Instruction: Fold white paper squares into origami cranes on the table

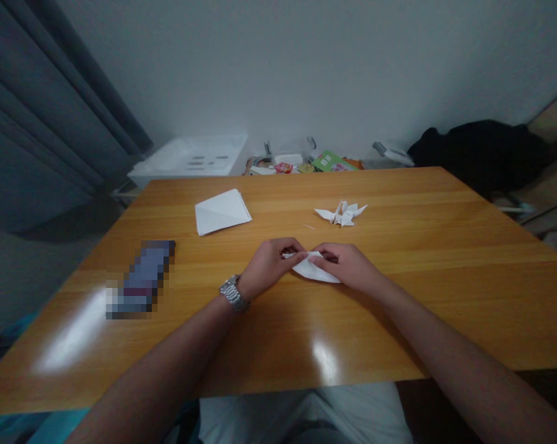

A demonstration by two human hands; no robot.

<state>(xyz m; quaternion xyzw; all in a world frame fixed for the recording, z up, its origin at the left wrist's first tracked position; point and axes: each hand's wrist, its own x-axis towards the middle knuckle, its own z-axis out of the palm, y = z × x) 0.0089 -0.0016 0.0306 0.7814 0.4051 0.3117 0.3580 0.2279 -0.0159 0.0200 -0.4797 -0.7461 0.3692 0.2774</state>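
A folded piece of white paper (316, 271) is held between both hands, just above or on the wooden table. My left hand (272, 262), with a metal watch (234, 293) on its wrist, pinches the paper's left end between thumb and fingers. At the upper right of the paper, my right hand (347, 264) is closed on it, the thumb pressed on the near face. The fingertips behind the paper are partly hidden. Beyond the hands lie white folded paper cranes (345, 214); their exact number is hard to make out.
A stack of white paper sheets (222, 213) lies at the back left of the table (445, 246). Nearer on the left is a phone-like object (144, 277), pixelated. Past the far edge are a white plastic bin (195, 154), a green booklet (334, 161) and a black cloth (482, 154).
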